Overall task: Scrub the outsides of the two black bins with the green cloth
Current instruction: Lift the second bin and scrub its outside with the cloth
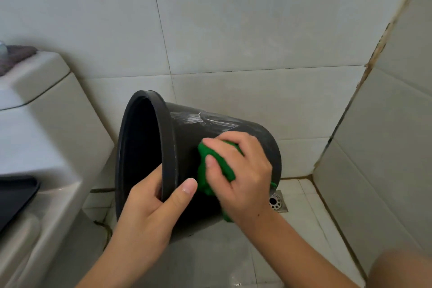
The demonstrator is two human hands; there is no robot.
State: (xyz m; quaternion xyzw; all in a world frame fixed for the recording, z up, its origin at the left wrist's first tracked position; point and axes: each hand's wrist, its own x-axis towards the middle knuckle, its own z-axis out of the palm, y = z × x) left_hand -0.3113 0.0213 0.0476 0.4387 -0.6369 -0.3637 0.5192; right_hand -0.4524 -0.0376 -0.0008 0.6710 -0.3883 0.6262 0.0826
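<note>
A black bin point(187, 147) lies tilted on its side above the tiled floor point(210, 257), its open mouth facing left. The left hand point(149, 213) grips the near rim, thumb outside and fingers inside. The right hand point(238, 170) presses a bunched green cloth point(204, 177) against the bin's outer wall. White streaks mark the bin's upper side. A floor drain point(277, 202) sits just right of the bin, a toilet point(35, 135) at left.

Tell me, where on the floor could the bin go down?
Bare floor tiles lie just below the tilted round black plastic bin, between both forearms. More lie right of the square metal floor drain, toward the tiled wall corner. Left is crowded: the white ceramic toilet stands close.
</note>
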